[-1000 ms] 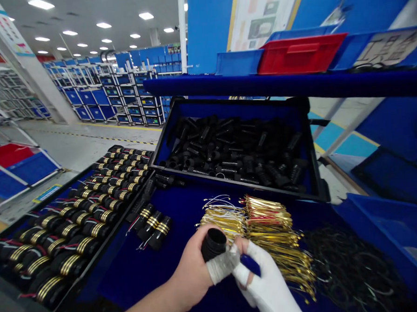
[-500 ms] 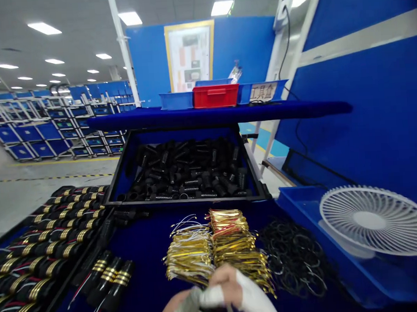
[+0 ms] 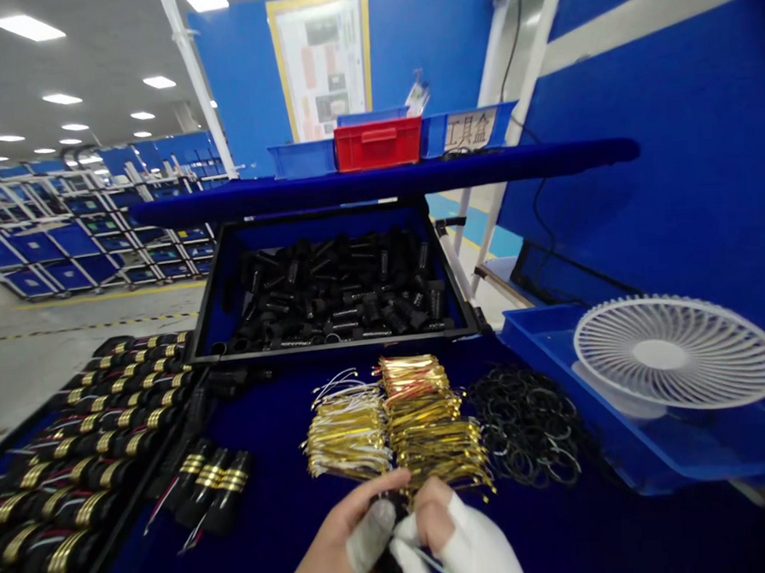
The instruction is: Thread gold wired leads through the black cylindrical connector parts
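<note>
My left hand (image 3: pixel 344 541), a grey cover on its thumb, is closed around a black cylindrical part (image 3: pixel 392 568) at the bottom middle of the view. Its forefinger points towards the wire bundles. White wrapping covers much of my right hand (image 3: pixel 463 534), whose fingers are pinched against the part. A thin pale wire (image 3: pixel 432 563) runs out beneath those fingers; their tips are partly hidden. Just beyond my hands lie bundles of white-and-gold wires (image 3: pixel 347 434) and gold wires (image 3: pixel 438 442). Several black cylinders with gold bands (image 3: pixel 211 482) lie to the left.
A bin (image 3: pixel 335 350) of black tubes stands tilted at the back. On the left is a tray of gold-banded cylinders (image 3: pixel 88 473). Black rings (image 3: pixel 531 424) are piled on the right, near a white fan (image 3: pixel 674 352) in a blue tray (image 3: pixel 538 325). A shelf (image 3: pixel 364 180) crosses above.
The view has tipped down and shifted slightly. My left hand has turned so that its forefinger extends and the black part shows; my right hand has moved slightly right, still beside it.
</note>
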The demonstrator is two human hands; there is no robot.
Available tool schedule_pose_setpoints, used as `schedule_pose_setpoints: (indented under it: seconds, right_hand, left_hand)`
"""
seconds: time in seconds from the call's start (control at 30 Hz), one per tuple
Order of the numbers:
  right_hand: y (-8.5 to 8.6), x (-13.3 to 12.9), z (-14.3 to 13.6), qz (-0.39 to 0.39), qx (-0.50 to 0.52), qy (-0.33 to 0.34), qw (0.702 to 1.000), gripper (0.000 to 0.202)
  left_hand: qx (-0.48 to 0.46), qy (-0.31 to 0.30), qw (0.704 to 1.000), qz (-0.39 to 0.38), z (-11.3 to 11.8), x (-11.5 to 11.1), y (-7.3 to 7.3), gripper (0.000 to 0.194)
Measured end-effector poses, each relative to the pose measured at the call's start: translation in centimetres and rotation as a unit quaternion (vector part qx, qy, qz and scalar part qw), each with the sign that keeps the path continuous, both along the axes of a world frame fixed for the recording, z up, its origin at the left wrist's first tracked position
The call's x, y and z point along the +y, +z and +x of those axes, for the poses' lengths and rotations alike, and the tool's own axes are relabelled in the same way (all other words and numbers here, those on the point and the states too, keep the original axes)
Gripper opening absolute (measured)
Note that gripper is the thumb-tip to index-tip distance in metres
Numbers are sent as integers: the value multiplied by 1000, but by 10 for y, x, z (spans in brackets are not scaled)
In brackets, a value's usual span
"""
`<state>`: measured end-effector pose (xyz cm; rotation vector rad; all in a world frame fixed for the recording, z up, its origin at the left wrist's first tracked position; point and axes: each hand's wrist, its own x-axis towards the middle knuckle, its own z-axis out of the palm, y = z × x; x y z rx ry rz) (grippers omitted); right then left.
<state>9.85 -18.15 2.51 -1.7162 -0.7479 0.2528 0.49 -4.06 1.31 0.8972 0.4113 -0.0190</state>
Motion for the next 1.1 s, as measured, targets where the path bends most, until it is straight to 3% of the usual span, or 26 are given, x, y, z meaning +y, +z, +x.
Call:
schedule_pose_setpoints:
  seconds: [0.07, 0.17, 0.23, 0.33, 0.43, 0.53, 0.6, 0.67, 0.73, 0.8, 0.87, 0.93, 1.1]
  right_hand:
    - [0, -4, 1, -31, -17, -12, 999, 24]
    - [-5, -5, 4, -85, -21, -37, 995, 22]
    - [-10, -4, 2, -108, -17, -43, 993, 21]
    - [-13, -5, -4, -110, -10, -43, 993, 19]
    - [-14, -10, -8, -75, -81, 42, 993, 18]
    - [-20, -16, -9, -27, -175, 139, 974, 10]
    - [-23, -18, -9, 17, -126, 111, 986, 9]
    - [-21, -16, -11, 124, 16, 33, 992, 25]
    - [-13, -11, -14, 259, 176, -20, 949, 47]
    - [-5, -3, -18, 355, 283, -25, 891, 55]
    - [-4, 5, -22, 384, 323, -8, 865, 54]
    - [-10, 12, -23, 388, 333, 1, 859, 54]
    - [-27, 20, -24, 367, 302, 6, 880, 51]
  left_hand:
    - [-3, 7, 1000, -24, -3, -4, 5, 62]
    - [-15, 10, 999, -50, -5, -8, 7, 41]
    - [6, 3, 1000, -10, -5, -9, 4, 41]
    - [10, -29, 994, 110, -5, -7, -2, 45]
    - [-4, -60, 991, 123, -5, -2, -6, 44]
    - [4, -55, 989, 137, -4, 8, -8, 41]
    - [-14, -52, 967, 247, -2, 16, -11, 39]
    - [-35, -51, 923, 379, -1, 23, -16, 37]
    - [-38, -50, 891, 449, -2, 27, -23, 32]
    - [-26, -49, 882, 468, -2, 28, -29, 26]
    - [-14, -46, 875, 482, -2, 28, -32, 22]
    - [-2, -48, 867, 496, -1, 26, -34, 20]
    - [31, -47, 854, 517, 3, 26, -37, 18]
